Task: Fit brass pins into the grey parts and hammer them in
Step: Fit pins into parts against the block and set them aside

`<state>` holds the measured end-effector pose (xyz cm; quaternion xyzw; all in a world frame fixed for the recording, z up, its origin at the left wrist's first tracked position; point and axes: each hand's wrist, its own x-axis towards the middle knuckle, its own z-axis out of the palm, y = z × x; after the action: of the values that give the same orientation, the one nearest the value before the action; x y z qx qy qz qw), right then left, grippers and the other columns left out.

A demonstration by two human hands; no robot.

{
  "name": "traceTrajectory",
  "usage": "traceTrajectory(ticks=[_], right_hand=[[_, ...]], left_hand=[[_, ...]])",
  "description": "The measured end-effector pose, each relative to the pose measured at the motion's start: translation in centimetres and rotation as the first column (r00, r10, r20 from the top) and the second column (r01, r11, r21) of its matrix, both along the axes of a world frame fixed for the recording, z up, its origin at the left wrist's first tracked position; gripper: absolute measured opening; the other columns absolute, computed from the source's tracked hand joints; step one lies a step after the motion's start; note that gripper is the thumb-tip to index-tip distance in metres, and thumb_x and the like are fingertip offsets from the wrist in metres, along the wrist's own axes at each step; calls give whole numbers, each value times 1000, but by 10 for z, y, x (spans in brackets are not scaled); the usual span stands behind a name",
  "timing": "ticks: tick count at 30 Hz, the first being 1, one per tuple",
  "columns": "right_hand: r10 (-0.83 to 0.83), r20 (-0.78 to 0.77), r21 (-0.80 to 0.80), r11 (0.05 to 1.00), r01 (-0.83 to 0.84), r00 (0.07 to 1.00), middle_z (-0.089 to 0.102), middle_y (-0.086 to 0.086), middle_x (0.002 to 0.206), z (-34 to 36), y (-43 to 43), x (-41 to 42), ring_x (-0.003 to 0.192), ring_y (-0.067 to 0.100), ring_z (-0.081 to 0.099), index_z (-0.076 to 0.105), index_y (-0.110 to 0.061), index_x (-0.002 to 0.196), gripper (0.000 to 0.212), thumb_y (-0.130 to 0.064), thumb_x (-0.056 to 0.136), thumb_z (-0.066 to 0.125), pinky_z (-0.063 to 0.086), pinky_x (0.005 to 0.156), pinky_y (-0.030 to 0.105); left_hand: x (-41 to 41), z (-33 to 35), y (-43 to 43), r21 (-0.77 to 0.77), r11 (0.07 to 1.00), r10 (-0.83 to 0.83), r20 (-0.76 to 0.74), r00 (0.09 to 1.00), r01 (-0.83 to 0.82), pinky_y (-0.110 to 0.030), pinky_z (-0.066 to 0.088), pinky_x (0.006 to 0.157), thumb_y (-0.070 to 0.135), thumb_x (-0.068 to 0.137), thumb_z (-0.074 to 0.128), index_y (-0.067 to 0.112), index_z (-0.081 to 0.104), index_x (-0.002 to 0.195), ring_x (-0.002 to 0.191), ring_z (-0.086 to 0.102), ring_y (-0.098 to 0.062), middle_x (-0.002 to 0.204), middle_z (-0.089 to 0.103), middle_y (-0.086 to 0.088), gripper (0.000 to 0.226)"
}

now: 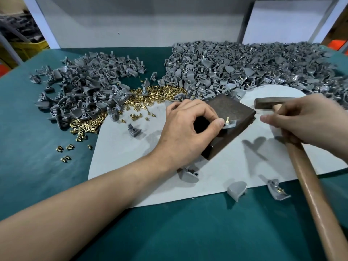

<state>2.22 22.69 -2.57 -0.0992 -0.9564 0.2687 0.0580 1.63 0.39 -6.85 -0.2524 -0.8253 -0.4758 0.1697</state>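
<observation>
Your left hand (188, 129) sits over the near-left side of the dark block (233, 112), fingers (190, 108) curled, thumb and forefinger pinching 1 grey part (231, 124) against the block's top face near its near edge. 1 brass pin (227, 120) stands upright in that part, most of its length still proud. Your right hand (305, 119) grips the hammer (267, 103) by its wooden handle just below the head; the head lies to the right of the block, apart from it, and whether it touches the sheet cannot be told. The block lies on a pale grey sheet (216, 193) spread on the green desk (37, 166). Behind: 2 heaps of grey parts, a left heap (84, 87) and a larger right heap (244, 66), with loose brass pins (150, 95) strewn between them and along the left heap's near edge. 4 loose grey parts lie on the sheet, 1 near the left (134, 130) and 3 along the near edge (236, 188).
</observation>
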Motion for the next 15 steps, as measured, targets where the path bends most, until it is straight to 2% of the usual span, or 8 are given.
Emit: traceTrajectory(ticks=[2,3,6,9,11,12,14,15], right_hand=[[-57,28,261,964,48,998,58,5,43,2,5,-1,46,21,55,61,-12,52,45,-52,65,76,37,47,25],[-82,55,319,946,60,995,57,4,40,3,7,0,47,23,56,61,-11,50,48,-55,62,76,37,47,25],[-149,208,367,928,64,967,56,3,35,3,14,1,34,21,56,64,-9,50,55,-63,60,67,43,46,27],[-171,296,280,956,86,940,61,10,42,-2,19,1,32,18,56,69,-7,55,42,-47,69,71,53,54,33],[-128,281,105,989,102,951,62,11,45,-1,21,2,33,22,56,69,-3,62,29,-31,70,73,52,49,33],[-93,287,-79,990,120,953,62,11,46,1,23,2,34,23,54,67,0,70,23,-22,73,71,50,43,32],[-5,355,-478,858,187,935,58,10,49,5,28,-2,34,18,49,61,4,86,15,-8,78,63,43,34,26],[43,373,-597,776,205,927,56,8,50,5,31,-2,32,15,45,59,4,93,22,-7,75,62,38,31,22]], left_hand=[[0,0,1,5,1000,-2,8,1000,2,-31,29,96,26,85,65,17,65,77,91,55,-8,86,63,11,12],[0,1,1,9,1000,-4,12,1000,4,-35,31,97,26,84,65,16,65,77,91,55,-9,86,64,10,12],[0,1,1,17,1000,-13,16,1000,13,-46,36,97,24,85,65,15,64,78,91,56,-13,87,65,6,11],[0,1,0,10,1000,-11,8,1000,11,-50,38,94,22,85,65,14,64,78,90,57,-13,88,65,5,10],[0,1,1,0,1000,-9,5,1000,9,-50,40,93,18,86,67,13,65,80,91,57,-13,90,64,5,9],[0,1,1,-4,1000,-4,2,1000,4,-50,41,93,16,87,68,13,64,80,92,57,-12,91,64,5,8],[-1,1,1,-6,1000,12,-1,1000,-12,-50,43,93,15,86,69,14,64,81,93,56,-10,92,62,8,6],[-1,1,1,-3,1000,17,5,1000,-17,-50,43,93,15,86,69,14,65,82,94,56,-10,92,61,10,6]])
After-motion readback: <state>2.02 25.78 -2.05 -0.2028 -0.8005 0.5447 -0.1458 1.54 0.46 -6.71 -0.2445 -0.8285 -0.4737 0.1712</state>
